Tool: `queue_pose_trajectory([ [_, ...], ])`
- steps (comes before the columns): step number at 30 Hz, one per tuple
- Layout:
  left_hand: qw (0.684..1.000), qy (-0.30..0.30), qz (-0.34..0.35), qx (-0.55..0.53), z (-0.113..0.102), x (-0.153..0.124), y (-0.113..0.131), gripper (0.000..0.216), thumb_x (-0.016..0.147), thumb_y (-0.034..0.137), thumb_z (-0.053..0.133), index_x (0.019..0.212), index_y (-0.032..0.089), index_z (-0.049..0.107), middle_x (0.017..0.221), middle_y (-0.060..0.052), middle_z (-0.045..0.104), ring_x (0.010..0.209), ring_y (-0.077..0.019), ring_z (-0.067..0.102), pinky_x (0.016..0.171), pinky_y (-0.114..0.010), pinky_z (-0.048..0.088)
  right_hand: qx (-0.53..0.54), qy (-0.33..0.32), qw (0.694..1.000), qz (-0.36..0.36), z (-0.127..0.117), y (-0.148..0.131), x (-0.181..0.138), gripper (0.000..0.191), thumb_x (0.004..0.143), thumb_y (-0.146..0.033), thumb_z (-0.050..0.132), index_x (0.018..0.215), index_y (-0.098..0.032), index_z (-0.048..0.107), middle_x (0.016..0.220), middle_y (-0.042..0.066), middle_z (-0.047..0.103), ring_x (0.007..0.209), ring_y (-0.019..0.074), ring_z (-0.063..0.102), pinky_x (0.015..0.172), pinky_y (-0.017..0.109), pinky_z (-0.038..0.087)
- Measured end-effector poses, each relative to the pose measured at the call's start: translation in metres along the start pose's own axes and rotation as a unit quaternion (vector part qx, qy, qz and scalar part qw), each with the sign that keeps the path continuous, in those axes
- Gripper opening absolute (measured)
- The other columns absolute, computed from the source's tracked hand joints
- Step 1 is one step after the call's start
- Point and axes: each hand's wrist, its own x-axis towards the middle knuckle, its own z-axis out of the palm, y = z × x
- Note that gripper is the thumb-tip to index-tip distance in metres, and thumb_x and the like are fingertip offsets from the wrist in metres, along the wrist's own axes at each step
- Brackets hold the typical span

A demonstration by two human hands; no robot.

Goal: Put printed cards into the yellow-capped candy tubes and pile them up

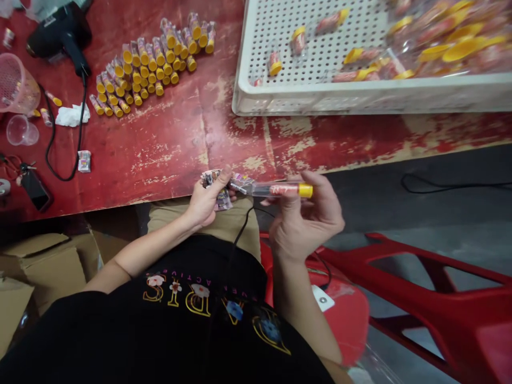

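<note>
My right hand (pixel 308 216) grips a clear tube with a yellow cap (pixel 280 189), held level just below the red table's front edge. My left hand (pixel 206 200) is closed on a small bunch of printed plastic sleeves (pixel 218 186), its thumb pressing one sleeve at the tube's open left end. Both hands hover over my lap, close together.
Several finished yellow-capped tubes (pixel 150 64) lie in rows at the back left of the worn red table (pixel 172 138). A white perforated crate (pixel 360 96) with more tubes stands at the right. A black heat gun (pixel 60 32), pink cups (pixel 16 85), cardboard boxes (pixel 44 266) and red plastic stools (pixel 420 298) surround me.
</note>
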Motion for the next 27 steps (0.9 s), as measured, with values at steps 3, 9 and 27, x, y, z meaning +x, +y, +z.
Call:
queue_pose_trajectory([
  [3,1.000,0.000,0.018,-0.004,0.001,-0.002,0.002,0.059,0.055,0.064,0.089,0.075,0.017,0.059,0.064,0.002,0.064,0.054,-0.0093,0.061,0.053,-0.022,0.050,-0.069,-0.024,0.993,-0.090,-0.008,-0.003,-0.012,0.030,0.087,-0.033,0.075,0.116,-0.031,0.076,0.108,0.006,0.068,0.088,0.0188,0.072,0.072,0.034,0.064],
  [9,1.000,-0.002,0.018,-0.013,-0.001,0.001,0.002,0.058,0.054,0.059,0.091,0.079,0.016,0.061,0.068,0.001,0.066,0.057,-0.0103,0.064,0.059,-0.024,0.056,-0.126,-0.039,0.982,-0.138,-0.025,0.000,-0.017,0.036,0.087,-0.021,0.074,0.121,-0.031,0.075,0.109,0.007,0.071,0.096,0.0216,0.072,0.079,0.038,0.062],
  [27,0.999,-0.022,0.049,0.007,0.045,0.017,0.039,0.044,0.051,0.018,0.097,0.081,0.014,0.066,0.076,0.004,0.070,0.063,-0.0098,0.067,0.060,-0.021,0.062,0.001,-0.053,0.999,-0.012,-0.019,-0.014,0.005,0.020,0.090,-0.030,0.071,0.107,-0.027,0.080,0.113,0.006,0.073,0.096,0.0158,0.074,0.087,0.033,0.067],
])
